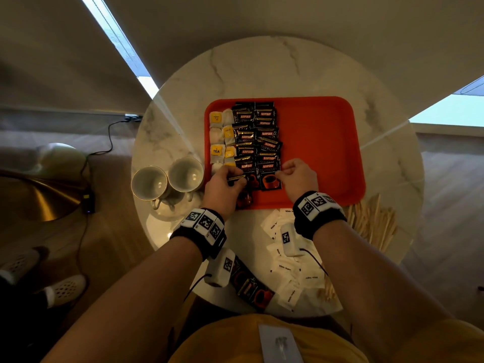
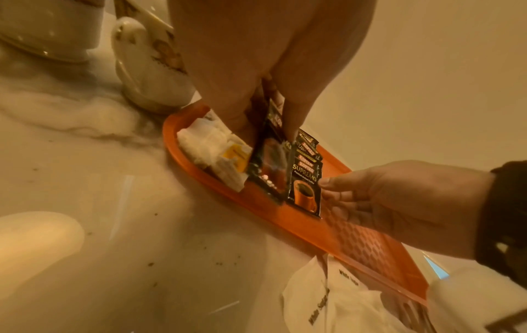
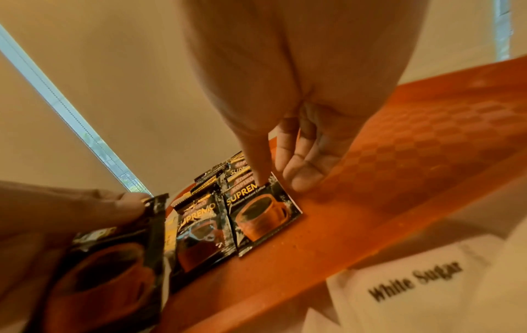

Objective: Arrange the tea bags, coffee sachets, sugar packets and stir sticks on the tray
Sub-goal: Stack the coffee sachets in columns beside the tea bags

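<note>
An orange tray (image 1: 327, 153) lies on a round marble table. Tea bags (image 1: 217, 142) fill its left edge, and two columns of black coffee sachets (image 1: 258, 137) lie beside them. My left hand (image 1: 230, 179) pinches a coffee sachet (image 3: 114, 259) upright over the tray's near left corner. My right hand (image 1: 281, 174) presses its thumb on the nearest sachet of the right column (image 3: 262, 216), with its fingers (image 3: 302, 180) resting on the bare tray beside it. White sugar packets (image 1: 285, 268), wooden stir sticks (image 1: 372, 224) and a few more sachets (image 1: 251, 286) lie on the table in front of the tray.
Two white cups (image 1: 167, 179) stand on the table just left of the tray, close to my left hand. The tray's right half (image 1: 322, 121) is bare. A cable and a brass lamp base (image 1: 39, 195) are on the floor at the left.
</note>
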Motion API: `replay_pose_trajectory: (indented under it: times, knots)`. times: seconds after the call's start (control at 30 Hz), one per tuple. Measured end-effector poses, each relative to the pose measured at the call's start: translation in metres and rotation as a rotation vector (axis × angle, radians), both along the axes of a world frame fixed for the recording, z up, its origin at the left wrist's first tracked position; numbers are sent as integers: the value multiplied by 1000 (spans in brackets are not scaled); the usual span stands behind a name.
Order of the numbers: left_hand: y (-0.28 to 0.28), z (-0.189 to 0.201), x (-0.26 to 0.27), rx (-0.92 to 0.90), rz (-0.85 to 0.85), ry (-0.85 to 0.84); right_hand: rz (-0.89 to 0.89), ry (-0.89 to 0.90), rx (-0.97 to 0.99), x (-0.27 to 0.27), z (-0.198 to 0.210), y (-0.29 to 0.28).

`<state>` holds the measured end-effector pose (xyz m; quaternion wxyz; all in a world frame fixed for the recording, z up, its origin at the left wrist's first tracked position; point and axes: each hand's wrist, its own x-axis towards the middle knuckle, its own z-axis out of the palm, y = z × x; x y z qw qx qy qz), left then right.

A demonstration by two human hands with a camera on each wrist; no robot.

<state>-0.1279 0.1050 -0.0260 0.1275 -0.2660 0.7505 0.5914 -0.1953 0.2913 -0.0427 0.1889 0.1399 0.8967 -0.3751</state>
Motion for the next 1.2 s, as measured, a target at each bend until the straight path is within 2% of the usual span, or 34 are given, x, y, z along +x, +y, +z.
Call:
replay_pose_trajectory:
  times: [0.2, 0.33, 0.43, 0.57, 0.87, 1.07, 1.2]
  knots:
    - [13, -7, -24, -156, -57, 68, 79, 5, 86, 4, -6, -11]
    - [18, -11, -27, -462, -177, 81, 112, -8, 122, 5, -6, -16]
    - [18, -12, -22, -561, -253, 63, 94, -13, 119, 6, -6, -17]
    - [16, -18, -20, -572, -342, 40, 81, 3, 79, 7, -6, -16]
    - [12, -16, -29, -523, -311, 123, 73, 13, 63, -1, -8, -14]
    - [11, -18, -36, -512, -335, 56, 119, 14, 57, -13, -8, -23]
    - [9, -20, -41, -509, -341, 86, 104, 10, 60, -15, -9, -23]
